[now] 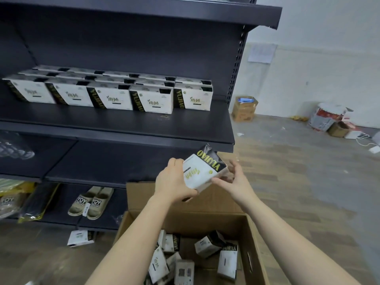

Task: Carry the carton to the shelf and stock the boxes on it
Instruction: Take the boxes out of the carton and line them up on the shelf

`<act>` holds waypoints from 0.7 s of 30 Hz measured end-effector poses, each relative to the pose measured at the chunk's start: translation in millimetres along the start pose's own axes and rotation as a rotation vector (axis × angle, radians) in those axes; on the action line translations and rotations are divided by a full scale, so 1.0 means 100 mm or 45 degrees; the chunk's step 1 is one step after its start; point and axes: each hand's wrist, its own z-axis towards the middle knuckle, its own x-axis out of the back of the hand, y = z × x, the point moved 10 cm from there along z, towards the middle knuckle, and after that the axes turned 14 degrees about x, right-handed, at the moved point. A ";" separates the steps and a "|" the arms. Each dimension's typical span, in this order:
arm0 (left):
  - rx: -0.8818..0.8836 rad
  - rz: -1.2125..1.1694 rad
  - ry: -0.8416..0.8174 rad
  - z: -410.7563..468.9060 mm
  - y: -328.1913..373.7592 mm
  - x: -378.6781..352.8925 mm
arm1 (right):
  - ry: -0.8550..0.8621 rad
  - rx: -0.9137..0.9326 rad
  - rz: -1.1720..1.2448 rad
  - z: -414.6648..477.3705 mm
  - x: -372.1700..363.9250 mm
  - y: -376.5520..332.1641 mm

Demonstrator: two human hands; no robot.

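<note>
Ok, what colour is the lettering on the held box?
Yellow, on a black band of the box; head view shows it.

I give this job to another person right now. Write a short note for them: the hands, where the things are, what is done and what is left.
Left hand: grips the held box by its left side.
Right hand: its fingers and thumb hold the same box at its right edge.
The held box is tilted, in the air above the open carton, which stands on the floor by the shelf.
Done: carton brought over; several rows of stocked boxes stand on the shelf.
Left: place the held box, then the loose boxes in the carton. One stray box lies on the floor at the shelf's foot.
</note>
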 end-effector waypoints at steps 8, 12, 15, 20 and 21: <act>0.094 -0.133 -0.054 -0.07 0.11 0.01 | -0.069 -0.138 0.373 0.02 -0.40 -0.02; 0.074 -0.199 -0.132 -0.05 0.08 0.02 | -0.154 -0.026 0.150 0.11 -0.32 -0.12; 0.080 -0.141 -0.079 -0.03 0.07 0.12 | -0.177 0.066 0.031 0.15 -0.26 -0.30; 0.087 -0.112 0.107 0.00 0.05 0.39 | -0.330 0.096 -0.092 0.16 -0.27 -0.44; 0.087 -0.104 0.138 0.01 0.04 0.45 | -0.368 0.095 -0.135 0.16 -0.28 -0.45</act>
